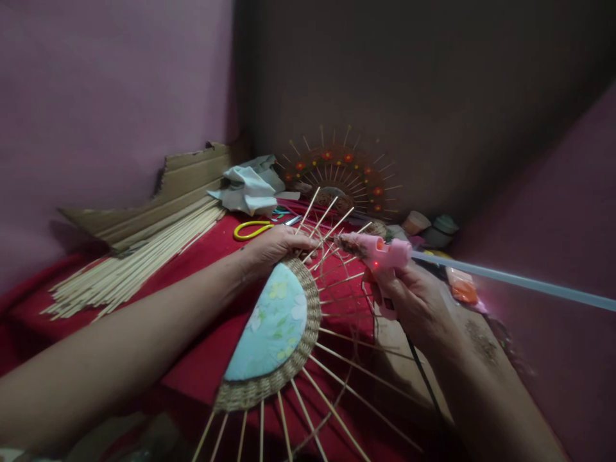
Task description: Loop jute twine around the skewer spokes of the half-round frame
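Note:
My left hand (276, 247) grips the top of a half-round woven fan (315, 301), with its fingers closed near the sticks. The fan has a pale blue floral fabric centre (272, 327), a braided rim and thin sticks spreading out from it. A thin brown strand loops among the sticks. My right hand (409, 298) is wrapped round a pink glue gun (392, 253) with a small red light lit. Its nozzle points left at the sticks beside my left fingers. A long translucent glue stick (510, 279) juts from the back of the gun.
Loose thin sticks (129, 263) lie at left beside torn cardboard (192, 173). Yellow-handled scissors (253, 230) and crumpled pale cloth or paper (253, 186) lie behind my left hand. A finished-looking flowered fan (337, 167) leans at the back. A black cord (423, 372) hangs below the gun.

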